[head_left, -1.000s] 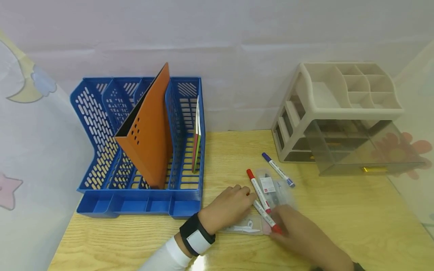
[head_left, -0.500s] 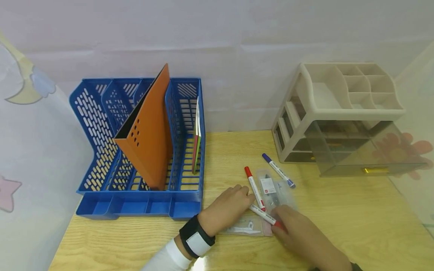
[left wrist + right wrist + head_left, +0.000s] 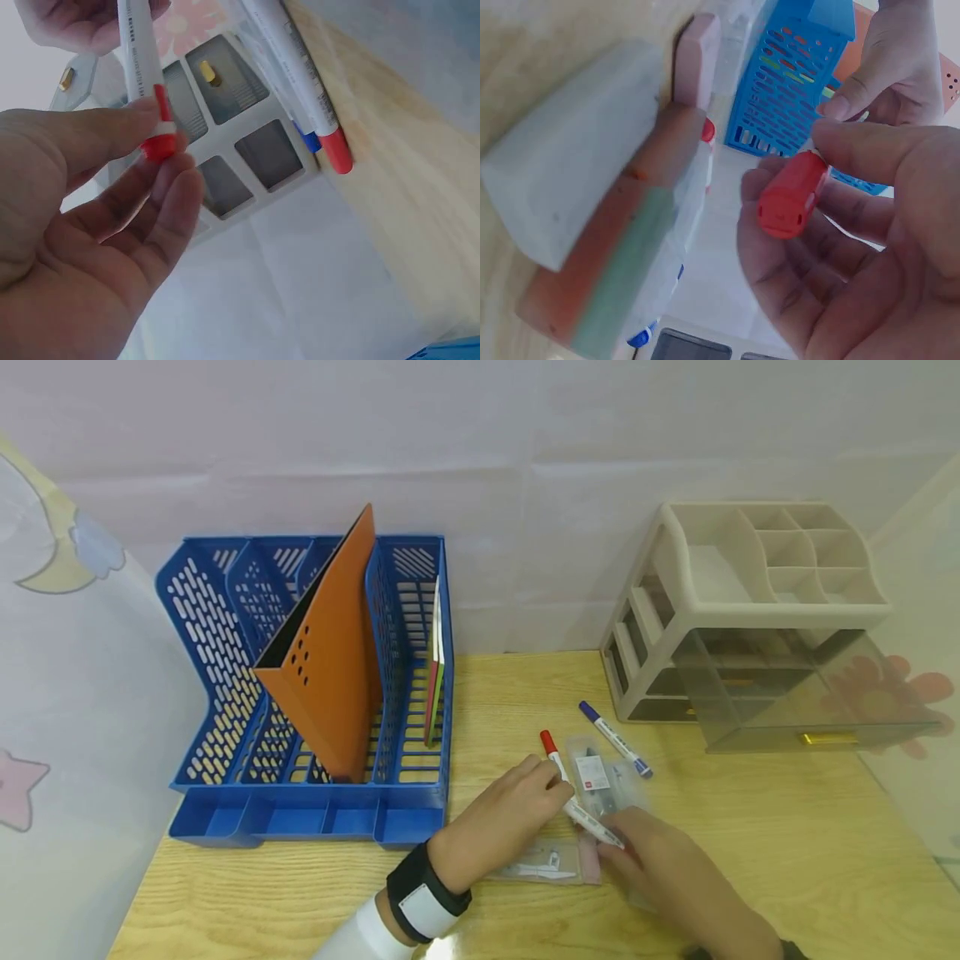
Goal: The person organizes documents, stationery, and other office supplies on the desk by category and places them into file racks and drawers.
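My left hand (image 3: 506,814) pinches one end of a white-barrelled red marker (image 3: 591,823) between thumb and fingers. At its other end is my right hand (image 3: 663,872), with the red cap (image 3: 791,196) between thumb and fingers in the right wrist view. In the left wrist view the barrel (image 3: 139,56) runs from the left fingertips up to the right hand. A second red marker (image 3: 550,747) lies partly behind the left hand. Beside it are a clear packet (image 3: 592,773) with a white label and a blue marker (image 3: 617,740). Below the hands lies a flat clear pack (image 3: 542,863).
A blue file rack (image 3: 307,810) with an orange folder (image 3: 337,668) and thin booklets (image 3: 435,668) stands at left. At right is a cream drawer organiser (image 3: 780,607), its clear drawer (image 3: 825,739) pulled out. A pink block (image 3: 697,60) and a grey block (image 3: 570,150) lie near the right hand.
The held marker and left hand have shifted slightly away from me. The marker's red end, earlier visible at the right hand in the head view, no longer shows there.
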The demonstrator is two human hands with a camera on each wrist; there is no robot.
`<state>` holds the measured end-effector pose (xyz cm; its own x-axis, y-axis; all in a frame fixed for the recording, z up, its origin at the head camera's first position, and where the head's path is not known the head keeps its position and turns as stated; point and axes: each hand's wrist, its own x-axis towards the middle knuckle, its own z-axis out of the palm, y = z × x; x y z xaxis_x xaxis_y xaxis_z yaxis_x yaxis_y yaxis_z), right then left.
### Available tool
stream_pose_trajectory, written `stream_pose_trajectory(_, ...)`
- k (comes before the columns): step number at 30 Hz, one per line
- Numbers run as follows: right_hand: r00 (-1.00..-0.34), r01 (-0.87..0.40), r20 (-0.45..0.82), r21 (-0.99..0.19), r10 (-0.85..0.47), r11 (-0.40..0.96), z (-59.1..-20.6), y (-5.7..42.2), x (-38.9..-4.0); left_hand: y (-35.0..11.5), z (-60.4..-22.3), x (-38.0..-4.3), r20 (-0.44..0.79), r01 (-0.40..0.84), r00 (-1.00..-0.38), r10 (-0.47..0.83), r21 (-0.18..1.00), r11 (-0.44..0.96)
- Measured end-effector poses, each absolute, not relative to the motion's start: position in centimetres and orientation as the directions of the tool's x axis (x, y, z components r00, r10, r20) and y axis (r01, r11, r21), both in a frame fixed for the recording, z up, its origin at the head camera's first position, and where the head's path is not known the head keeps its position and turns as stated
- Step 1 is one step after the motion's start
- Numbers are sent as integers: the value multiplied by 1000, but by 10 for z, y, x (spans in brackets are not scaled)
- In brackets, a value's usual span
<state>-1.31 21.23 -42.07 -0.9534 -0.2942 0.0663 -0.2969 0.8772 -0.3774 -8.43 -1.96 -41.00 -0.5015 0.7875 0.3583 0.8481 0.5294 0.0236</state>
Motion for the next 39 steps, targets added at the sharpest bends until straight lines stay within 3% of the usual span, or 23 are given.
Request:
stream_pose_trajectory(9, -942, -331, 216, -447, -258, 831, -400, 228, -12, -22, -397, -83, 471, 817, -567, 676, 215, 536)
stream_pose_trajectory(14, -977, -210, 145, -519, -156, 829, -384, 235, -5, -28, -400, -81, 469, 799, -596, 652, 261, 542)
stream_pose_trajectory(21, -951, -251, 295, -559, -93, 790, -368, 248, 1, -33, -407, -77, 429, 795, -597, 677, 206, 570)
stream_pose_trajectory(32, -938, -183, 336, -678, 79, 712, -338, 267, 1, -43, -422, -71, 271, 794, -606, 748, 158, 587)
stream_pose_trajectory(36, -918, -222, 385, -696, 94, 682, -332, 275, -4, -45, -425, -67, 236, 788, -614, 753, 130, 602)
stream_pose_trajectory(39, -900, -298, 427, -752, 91, 588, -329, 282, -9, -46, -428, -65, 226, 788, -612, 758, 91, 609)
